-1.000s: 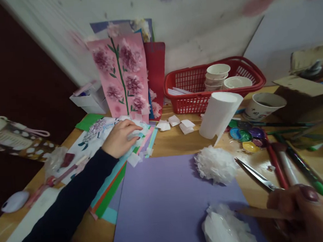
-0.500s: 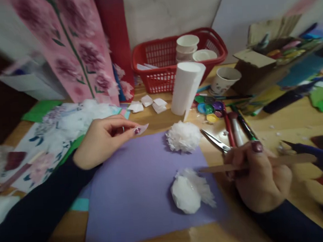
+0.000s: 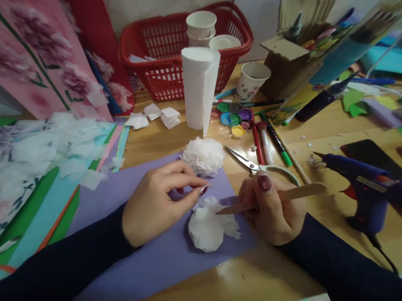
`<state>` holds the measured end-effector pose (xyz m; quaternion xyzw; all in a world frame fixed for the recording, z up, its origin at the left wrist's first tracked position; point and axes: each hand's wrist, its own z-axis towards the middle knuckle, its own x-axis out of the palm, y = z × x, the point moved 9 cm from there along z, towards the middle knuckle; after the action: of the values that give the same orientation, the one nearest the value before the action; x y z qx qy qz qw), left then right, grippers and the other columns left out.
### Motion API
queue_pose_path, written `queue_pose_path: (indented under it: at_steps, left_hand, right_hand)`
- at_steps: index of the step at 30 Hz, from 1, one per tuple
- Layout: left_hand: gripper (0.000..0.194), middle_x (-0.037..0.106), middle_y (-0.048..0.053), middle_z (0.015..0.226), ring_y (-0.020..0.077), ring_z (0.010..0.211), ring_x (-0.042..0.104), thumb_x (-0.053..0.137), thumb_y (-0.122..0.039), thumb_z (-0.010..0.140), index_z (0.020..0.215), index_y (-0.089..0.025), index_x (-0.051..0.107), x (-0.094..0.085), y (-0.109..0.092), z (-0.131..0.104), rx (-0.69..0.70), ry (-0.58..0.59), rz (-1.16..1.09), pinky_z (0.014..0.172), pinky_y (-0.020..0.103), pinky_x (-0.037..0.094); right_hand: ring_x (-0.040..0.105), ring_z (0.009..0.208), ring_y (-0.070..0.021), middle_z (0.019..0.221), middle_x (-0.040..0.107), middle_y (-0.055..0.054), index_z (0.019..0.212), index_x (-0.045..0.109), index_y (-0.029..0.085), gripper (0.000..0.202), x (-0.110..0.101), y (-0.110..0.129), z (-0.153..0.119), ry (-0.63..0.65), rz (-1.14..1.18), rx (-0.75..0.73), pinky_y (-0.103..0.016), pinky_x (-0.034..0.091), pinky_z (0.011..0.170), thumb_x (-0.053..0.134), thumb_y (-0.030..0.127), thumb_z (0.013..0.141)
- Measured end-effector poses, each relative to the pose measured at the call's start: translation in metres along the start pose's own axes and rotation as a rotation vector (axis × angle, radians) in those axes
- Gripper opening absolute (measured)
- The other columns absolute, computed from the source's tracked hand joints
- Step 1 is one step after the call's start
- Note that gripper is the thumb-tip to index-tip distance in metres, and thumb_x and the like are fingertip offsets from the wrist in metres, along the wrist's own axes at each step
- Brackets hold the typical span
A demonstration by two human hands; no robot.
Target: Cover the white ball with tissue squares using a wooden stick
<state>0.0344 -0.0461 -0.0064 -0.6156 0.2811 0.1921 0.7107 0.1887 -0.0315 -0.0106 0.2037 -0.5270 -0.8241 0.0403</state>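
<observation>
My left hand [image 3: 165,201] is closed in a pinch just above a white paper ball [image 3: 206,232]. The small piece of thin white paper in its fingertips is mostly hidden, with only a faint edge showing. Ruffled paper petals [image 3: 231,224] cover the ball's right and upper side; its front is smooth. My right hand [image 3: 275,207] grips a flat wooden stick [image 3: 234,208], whose pointed end is at the petals. Behind them sits a full ruffled white paper flower [image 3: 204,155]. Both paper pieces rest on a purple sheet [image 3: 154,275].
Scissors [image 3: 244,159] lie beyond my right hand, partly covered by it. At right are a blue glue gun [image 3: 358,181] and a dark phone [image 3: 366,155]. A white paper roll [image 3: 200,91] stands before a red basket [image 3: 155,80]. Loose paper squares [image 3: 91,179] lie left.
My left hand has moved right with the paper piece, over to the ball. My right hand has brought the stick's tip onto the petals. The view has shifted right.
</observation>
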Motion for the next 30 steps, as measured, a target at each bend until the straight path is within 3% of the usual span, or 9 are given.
queue_pose_path:
  at_steps: [8, 18, 24, 30]
  left_hand:
    - [0.014, 0.074, 0.001, 0.08, 0.0128, 0.071, 0.066, 0.064, -0.012, 0.079, 0.08, -0.02, 0.075, 0.006, 0.004, -0.003, 0.008, 0.061, -0.04, 0.063, 0.022, 0.051]
    - [0.013, 0.073, 0.0, 0.076, 0.0135, 0.071, 0.064, 0.064, -0.011, 0.08, 0.079, -0.02, 0.072, 0.02, -0.012, -0.006, 0.085, 0.116, -0.075, 0.067, 0.024, 0.052]
    - [0.014, 0.071, 0.003, 0.079, 0.015, 0.077, 0.06, 0.061, -0.011, 0.085, 0.082, -0.018, 0.073, 0.028, -0.029, -0.006, 0.294, 0.165, -0.012, 0.073, 0.028, 0.048]
    - [0.015, 0.067, 0.003, 0.082, 0.0164, 0.08, 0.054, 0.062, -0.015, 0.087, 0.084, -0.021, 0.076, 0.029, -0.027, -0.007, 0.324, 0.195, 0.07, 0.073, 0.03, 0.041]
  right_hand:
    - [0.046, 0.037, -0.0066, 0.045, 0.047, 0.005, 0.061, 0.053, 0.019, 0.042, -0.006, -0.011, 0.0, -0.129, -0.038, 0.059, -0.021, 0.037, 0.039, 0.042, 0.033, 0.099]
    - [0.045, 0.035, -0.0059, 0.041, 0.046, 0.005, 0.059, 0.053, 0.019, 0.044, -0.008, -0.017, 0.003, -0.18, -0.019, 0.12, -0.021, 0.033, 0.036, 0.044, 0.036, 0.099]
    - [0.037, 0.028, -0.0079, 0.037, 0.039, 0.005, 0.05, 0.048, 0.021, 0.046, -0.044, -0.007, -0.001, -0.551, 0.104, 0.076, -0.024, 0.019, 0.026, 0.048, 0.029, 0.095]
    - [0.038, 0.029, -0.0073, 0.038, 0.039, 0.006, 0.053, 0.051, 0.02, 0.046, -0.026, -0.006, -0.002, -0.383, 0.198, 0.05, -0.022, 0.022, 0.027, 0.048, 0.034, 0.096]
